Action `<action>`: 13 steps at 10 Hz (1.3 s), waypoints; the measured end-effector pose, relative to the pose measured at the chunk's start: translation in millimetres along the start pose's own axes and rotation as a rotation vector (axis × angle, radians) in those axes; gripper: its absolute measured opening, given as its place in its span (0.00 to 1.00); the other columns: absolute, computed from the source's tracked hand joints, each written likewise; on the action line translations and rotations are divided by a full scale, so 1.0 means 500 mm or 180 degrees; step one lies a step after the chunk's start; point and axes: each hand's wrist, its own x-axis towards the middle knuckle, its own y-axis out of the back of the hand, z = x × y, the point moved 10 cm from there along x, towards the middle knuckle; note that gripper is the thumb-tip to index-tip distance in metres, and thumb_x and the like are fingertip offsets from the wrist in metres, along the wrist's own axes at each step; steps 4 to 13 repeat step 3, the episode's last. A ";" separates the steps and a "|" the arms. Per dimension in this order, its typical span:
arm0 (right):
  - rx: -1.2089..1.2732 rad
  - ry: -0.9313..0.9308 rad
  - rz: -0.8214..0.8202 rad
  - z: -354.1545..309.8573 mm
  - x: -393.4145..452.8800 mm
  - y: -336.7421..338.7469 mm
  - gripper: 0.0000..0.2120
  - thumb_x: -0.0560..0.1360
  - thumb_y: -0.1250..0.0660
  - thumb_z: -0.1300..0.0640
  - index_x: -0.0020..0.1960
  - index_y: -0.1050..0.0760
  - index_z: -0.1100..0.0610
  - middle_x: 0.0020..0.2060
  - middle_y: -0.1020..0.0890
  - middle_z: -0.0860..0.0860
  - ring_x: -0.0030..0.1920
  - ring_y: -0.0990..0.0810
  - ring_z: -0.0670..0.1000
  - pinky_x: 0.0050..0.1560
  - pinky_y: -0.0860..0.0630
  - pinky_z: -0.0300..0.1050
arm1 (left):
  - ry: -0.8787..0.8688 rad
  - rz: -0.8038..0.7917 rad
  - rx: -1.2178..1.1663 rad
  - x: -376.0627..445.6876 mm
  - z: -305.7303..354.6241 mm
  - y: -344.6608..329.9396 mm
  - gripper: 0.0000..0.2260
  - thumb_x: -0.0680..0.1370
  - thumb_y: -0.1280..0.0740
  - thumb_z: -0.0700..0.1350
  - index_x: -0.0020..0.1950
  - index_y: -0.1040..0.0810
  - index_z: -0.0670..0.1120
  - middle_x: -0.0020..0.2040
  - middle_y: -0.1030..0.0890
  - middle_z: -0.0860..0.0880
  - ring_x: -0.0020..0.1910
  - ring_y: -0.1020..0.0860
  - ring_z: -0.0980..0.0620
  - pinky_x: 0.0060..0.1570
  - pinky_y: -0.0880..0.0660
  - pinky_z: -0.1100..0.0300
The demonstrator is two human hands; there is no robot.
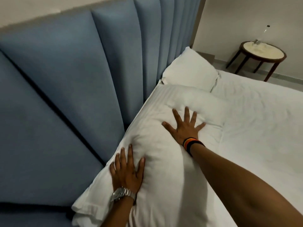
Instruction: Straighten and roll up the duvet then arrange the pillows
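Two pillows here, both white and puffy, lined up along the blue headboard (65,79), which is padded fabric in long vertical panels. The near pillow (164,161) has a faint woven stripe and a floppy flanged edge at its near corner; it's lying on the bed right against the headboard. The far pillow (190,68) sits just past it, touching its end. Both hands are flat on the near one, fingers spread, not gripping anything: left hand (127,172) on the headboard side with a metal link watch (122,194), right hand (184,126) pressing into the middle, making a dent, with a striped wristband (191,144). The sheet (262,128) is white and slightly wrinkled. One small round table (262,53) with dark wooden legs and a pale top stands by the wall.
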 end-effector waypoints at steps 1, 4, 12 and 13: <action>0.0342 0.0183 -0.0086 -0.017 -0.064 0.089 0.44 0.73 0.51 0.18 0.84 0.50 0.35 0.86 0.57 0.47 0.85 0.62 0.57 0.74 0.67 0.78 | 0.0100 -0.0246 -0.0127 -0.021 0.007 0.067 0.39 0.77 0.56 0.74 0.85 0.43 0.58 0.83 0.37 0.47 0.81 0.37 0.43 0.77 0.40 0.40; 0.2350 0.0334 0.0513 0.042 -0.432 0.245 0.22 0.80 0.28 0.44 0.72 0.23 0.48 0.74 0.23 0.50 0.76 0.27 0.51 0.79 0.35 0.57 | -0.0086 -0.0189 -0.0293 -0.044 0.137 0.273 0.39 0.77 0.60 0.75 0.86 0.53 0.60 0.86 0.48 0.49 0.84 0.48 0.43 0.81 0.50 0.41; 0.2350 0.0334 0.0513 0.042 -0.432 0.245 0.22 0.80 0.28 0.44 0.72 0.23 0.48 0.74 0.23 0.50 0.76 0.27 0.51 0.79 0.35 0.57 | -0.0086 -0.0189 -0.0293 -0.044 0.137 0.273 0.39 0.77 0.60 0.75 0.86 0.53 0.60 0.86 0.48 0.49 0.84 0.48 0.43 0.81 0.50 0.41; 0.2350 0.0334 0.0513 0.042 -0.432 0.245 0.22 0.80 0.28 0.44 0.72 0.23 0.48 0.74 0.23 0.50 0.76 0.27 0.51 0.79 0.35 0.57 | -0.0086 -0.0189 -0.0293 -0.044 0.137 0.273 0.39 0.77 0.60 0.75 0.86 0.53 0.60 0.86 0.48 0.49 0.84 0.48 0.43 0.81 0.50 0.41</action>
